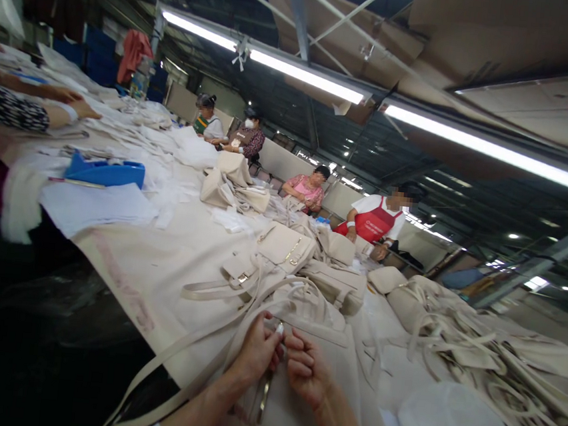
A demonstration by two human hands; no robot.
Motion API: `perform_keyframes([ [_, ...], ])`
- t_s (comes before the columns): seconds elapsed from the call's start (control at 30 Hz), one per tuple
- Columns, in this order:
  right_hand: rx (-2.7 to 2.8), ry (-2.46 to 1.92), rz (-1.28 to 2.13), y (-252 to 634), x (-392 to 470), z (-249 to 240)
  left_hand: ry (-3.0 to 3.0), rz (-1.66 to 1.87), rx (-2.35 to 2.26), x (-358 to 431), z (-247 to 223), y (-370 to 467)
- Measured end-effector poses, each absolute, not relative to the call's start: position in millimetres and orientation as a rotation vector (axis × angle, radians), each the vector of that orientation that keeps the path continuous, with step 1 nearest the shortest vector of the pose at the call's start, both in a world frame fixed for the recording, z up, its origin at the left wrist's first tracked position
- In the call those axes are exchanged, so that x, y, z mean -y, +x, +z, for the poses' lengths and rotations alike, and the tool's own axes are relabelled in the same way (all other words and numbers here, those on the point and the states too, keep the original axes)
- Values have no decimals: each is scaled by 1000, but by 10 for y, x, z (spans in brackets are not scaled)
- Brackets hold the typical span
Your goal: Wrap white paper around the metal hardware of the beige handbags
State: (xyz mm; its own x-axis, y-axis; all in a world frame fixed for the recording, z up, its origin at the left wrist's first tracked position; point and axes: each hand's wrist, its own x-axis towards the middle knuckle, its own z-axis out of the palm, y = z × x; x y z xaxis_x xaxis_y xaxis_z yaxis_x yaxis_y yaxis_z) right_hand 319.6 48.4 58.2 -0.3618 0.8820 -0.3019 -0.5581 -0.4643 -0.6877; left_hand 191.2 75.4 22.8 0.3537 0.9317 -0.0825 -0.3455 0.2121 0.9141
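A cream handbag (349,367) lies on the table in front of me, its long strap (170,356) trailing off the table edge to the left. Over its upper part, my left hand (257,350) is closed, thumb and fingers pinched together. A small white bit (279,328) shows at the thumb tip; whether it is held or wrapped on the thumb I cannot tell. Close beside it, my right hand (308,368) is closed with curled fingers, and what they grip is hidden. Below the hands, a shiny gold-coloured metal strip (264,398) runs down the bag.
More cream bags (285,246) stand just beyond, with a heap of bags and straps (483,339) at right. White wrapping (459,424) lies front right. A blue holder (104,170) sits on white sheets at left. Several co-workers (374,218) and another person's arms (38,99) surround the table.
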Motion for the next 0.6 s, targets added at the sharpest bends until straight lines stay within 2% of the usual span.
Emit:
perform_keyframes([
  [0.3,526,-554,2020,3187,-501,465,932,1021,-727,-735,235,1929],
  [0.6,525,-525,1974,3159,-461,499,1179,1156,-758,-601,314,1879],
])
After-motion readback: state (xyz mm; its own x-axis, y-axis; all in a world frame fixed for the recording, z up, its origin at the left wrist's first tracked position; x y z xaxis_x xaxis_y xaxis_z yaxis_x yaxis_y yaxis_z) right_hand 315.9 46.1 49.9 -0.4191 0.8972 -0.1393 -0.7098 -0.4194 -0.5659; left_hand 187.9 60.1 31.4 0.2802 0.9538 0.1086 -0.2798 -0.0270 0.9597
